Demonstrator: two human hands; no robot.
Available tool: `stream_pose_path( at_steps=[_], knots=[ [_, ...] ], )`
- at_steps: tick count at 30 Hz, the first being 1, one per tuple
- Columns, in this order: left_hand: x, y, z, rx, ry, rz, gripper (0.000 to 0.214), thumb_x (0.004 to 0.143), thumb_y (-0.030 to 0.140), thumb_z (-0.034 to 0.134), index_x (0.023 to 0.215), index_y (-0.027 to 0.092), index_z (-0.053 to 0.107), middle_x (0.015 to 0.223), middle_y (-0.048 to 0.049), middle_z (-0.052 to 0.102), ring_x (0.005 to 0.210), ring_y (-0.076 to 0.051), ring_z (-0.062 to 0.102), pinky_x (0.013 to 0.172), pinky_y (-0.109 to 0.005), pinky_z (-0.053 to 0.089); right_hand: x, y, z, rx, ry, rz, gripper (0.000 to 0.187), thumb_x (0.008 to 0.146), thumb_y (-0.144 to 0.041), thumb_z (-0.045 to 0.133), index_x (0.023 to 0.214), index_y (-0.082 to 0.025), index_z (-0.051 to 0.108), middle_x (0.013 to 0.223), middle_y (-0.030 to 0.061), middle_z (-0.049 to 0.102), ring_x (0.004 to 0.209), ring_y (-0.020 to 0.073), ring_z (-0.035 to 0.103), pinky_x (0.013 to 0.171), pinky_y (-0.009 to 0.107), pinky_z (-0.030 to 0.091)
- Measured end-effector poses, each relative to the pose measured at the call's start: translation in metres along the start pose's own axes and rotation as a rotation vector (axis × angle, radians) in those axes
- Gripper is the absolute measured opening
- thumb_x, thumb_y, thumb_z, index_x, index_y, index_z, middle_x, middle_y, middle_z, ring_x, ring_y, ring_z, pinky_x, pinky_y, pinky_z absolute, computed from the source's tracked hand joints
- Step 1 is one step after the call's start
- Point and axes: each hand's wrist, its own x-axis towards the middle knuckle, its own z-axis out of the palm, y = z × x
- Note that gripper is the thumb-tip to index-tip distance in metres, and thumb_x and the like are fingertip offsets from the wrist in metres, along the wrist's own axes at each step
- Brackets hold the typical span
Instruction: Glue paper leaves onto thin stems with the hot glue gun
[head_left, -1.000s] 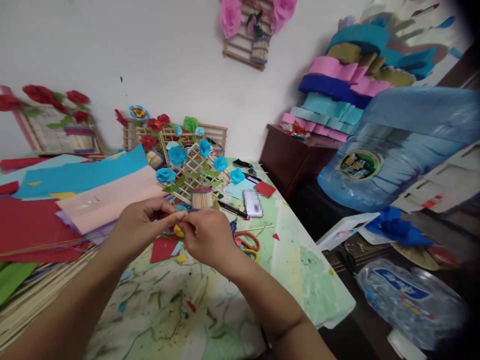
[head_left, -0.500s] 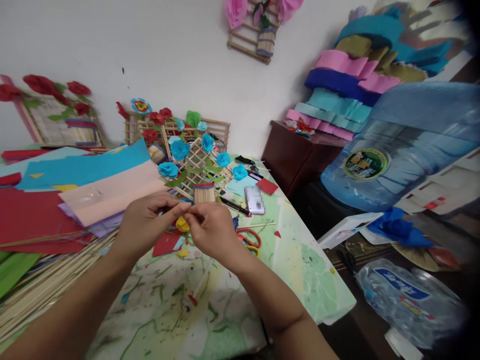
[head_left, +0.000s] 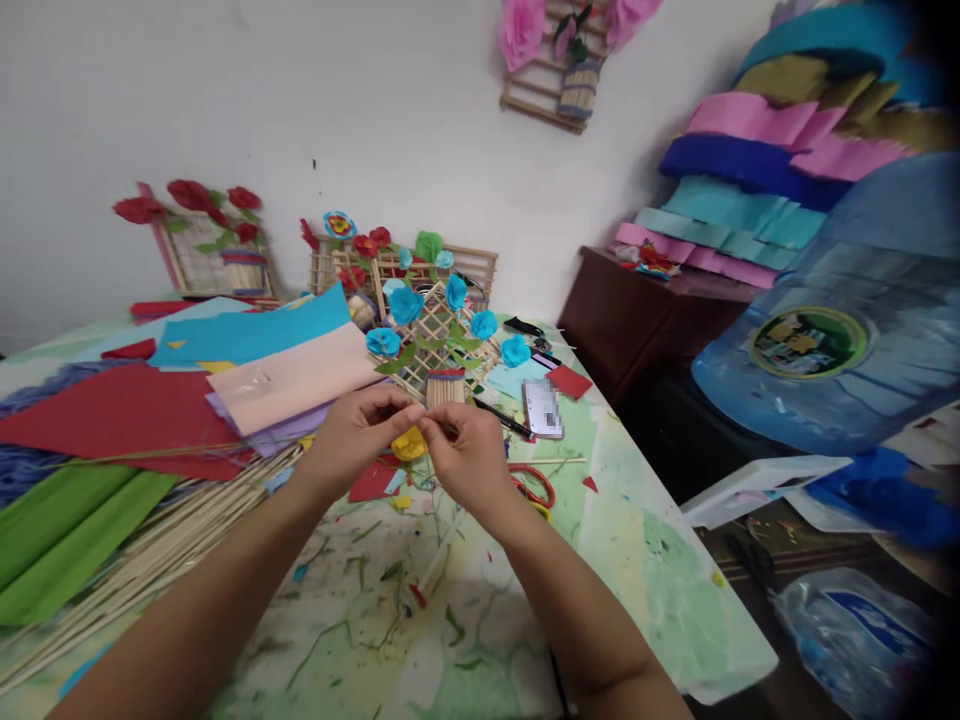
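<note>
My left hand and my right hand meet over the table, thumbs and forefingers pinched together tip to tip. Whatever lies between the fingertips is too small to make out. Just below them shows a yellow paper flower; I cannot tell whether the fingers hold it or it lies behind. Past my hands stands a small bamboo lattice with blue paper flowers, green leaves and a little stick basket. Red-handled scissors lie right of my right hand.
A phone and a black pen lie beyond my right hand. Coloured paper sheets and thin sticks cover the left side. Scraps dot the table. A large water bottle stands at the right, beside a dark cabinet.
The view has turned left, so everything sits further right in the picture. Both hands keep their fingertips pinched together above the table.
</note>
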Motion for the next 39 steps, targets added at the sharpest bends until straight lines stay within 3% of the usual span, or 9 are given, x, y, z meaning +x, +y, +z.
stream_pose_path(
  at_steps=[6, 10, 18, 21, 24, 29, 32, 35, 39],
  knots=[
    [0.003, 0.000, -0.003, 0.046, 0.053, 0.071, 0.025, 0.076, 0.035, 0.065, 0.060, 0.016, 0.063, 0.060, 0.0009, 0.053, 0.058, -0.012, 0.048, 0.054, -0.022, 0.038, 0.000, 0.002, 0.000, 0.010, -0.017, -0.013, 0.017, 0.085, -0.023, 0.055, 0.080, -0.019, 0.071, 0.073, 0.0014, 0.071, 0.066, 0.0138, 0.062, 0.061, 0.023, 0.043],
    [0.004, 0.005, -0.008, 0.080, 0.099, 0.034, 0.027, 0.073, 0.037, 0.065, 0.058, 0.016, 0.061, 0.054, 0.0025, 0.049, 0.053, -0.011, 0.044, 0.050, -0.022, 0.034, 0.000, 0.001, -0.005, -0.104, -0.028, -0.065, 0.017, 0.084, -0.022, 0.055, 0.077, -0.020, 0.070, 0.071, 0.0021, 0.070, 0.068, 0.0153, 0.062, 0.063, 0.025, 0.042],
    [0.005, 0.002, -0.011, 0.002, 0.153, -0.041, 0.025, 0.069, 0.039, 0.066, 0.060, 0.016, 0.061, 0.054, 0.0025, 0.050, 0.052, -0.011, 0.044, 0.049, -0.022, 0.036, 0.008, 0.010, -0.025, -0.059, 0.037, 0.022, 0.020, 0.084, -0.027, 0.055, 0.072, -0.018, 0.066, 0.063, 0.0005, 0.064, 0.060, 0.0143, 0.057, 0.056, 0.025, 0.039],
    [0.004, 0.001, -0.009, 0.004, 0.132, -0.041, 0.026, 0.070, 0.039, 0.067, 0.060, 0.016, 0.062, 0.056, 0.0022, 0.051, 0.054, -0.011, 0.044, 0.050, -0.022, 0.035, 0.009, 0.010, -0.032, -0.049, 0.088, -0.031, 0.023, 0.087, -0.036, 0.054, 0.088, -0.017, 0.068, 0.083, 0.0048, 0.070, 0.079, 0.0186, 0.062, 0.073, 0.030, 0.045],
    [0.003, 0.000, -0.009, 0.009, 0.097, -0.033, 0.027, 0.072, 0.040, 0.066, 0.060, 0.015, 0.062, 0.055, 0.0025, 0.051, 0.052, -0.010, 0.043, 0.049, -0.021, 0.033, 0.011, 0.010, -0.035, -0.044, 0.123, -0.087, 0.027, 0.089, -0.040, 0.052, 0.099, -0.019, 0.067, 0.104, 0.0070, 0.068, 0.101, 0.0219, 0.058, 0.089, 0.036, 0.041],
    [0.002, -0.001, -0.009, -0.003, 0.085, -0.042, 0.027, 0.072, 0.039, 0.068, 0.061, 0.015, 0.064, 0.054, 0.0027, 0.051, 0.051, -0.010, 0.043, 0.048, -0.021, 0.033, 0.011, 0.009, -0.024, 0.003, 0.101, -0.017, 0.020, 0.083, -0.036, 0.061, 0.079, -0.018, 0.067, 0.082, 0.0039, 0.069, 0.082, 0.0188, 0.062, 0.078, 0.031, 0.044],
    [0.002, -0.001, -0.008, -0.045, 0.037, -0.074, 0.027, 0.071, 0.039, 0.068, 0.061, 0.015, 0.064, 0.055, 0.0017, 0.053, 0.053, -0.010, 0.045, 0.050, -0.021, 0.036, 0.008, 0.003, -0.014, 0.046, -0.030, 0.002, 0.022, 0.082, -0.037, 0.063, 0.089, -0.017, 0.070, 0.088, 0.0044, 0.072, 0.084, 0.0181, 0.064, 0.076, 0.029, 0.044],
    [0.002, -0.001, -0.005, -0.057, -0.007, -0.112, 0.028, 0.071, 0.039, 0.068, 0.059, 0.015, 0.062, 0.055, 0.0012, 0.054, 0.054, -0.011, 0.046, 0.050, -0.021, 0.037, 0.006, -0.002, -0.008, 0.062, -0.161, 0.073, 0.021, 0.084, -0.034, 0.060, 0.078, -0.017, 0.071, 0.073, 0.0017, 0.071, 0.070, 0.0152, 0.062, 0.064, 0.025, 0.042],
    [0.001, 0.000, -0.004, -0.061, 0.005, -0.135, 0.029, 0.070, 0.040, 0.068, 0.061, 0.014, 0.062, 0.056, 0.0015, 0.054, 0.054, -0.010, 0.045, 0.050, -0.021, 0.035, 0.007, -0.001, -0.011, 0.090, -0.098, 0.118, 0.026, 0.082, -0.038, 0.060, 0.069, -0.017, 0.067, 0.065, 0.0010, 0.066, 0.063, 0.0142, 0.058, 0.060, 0.025, 0.038]
  ],
)
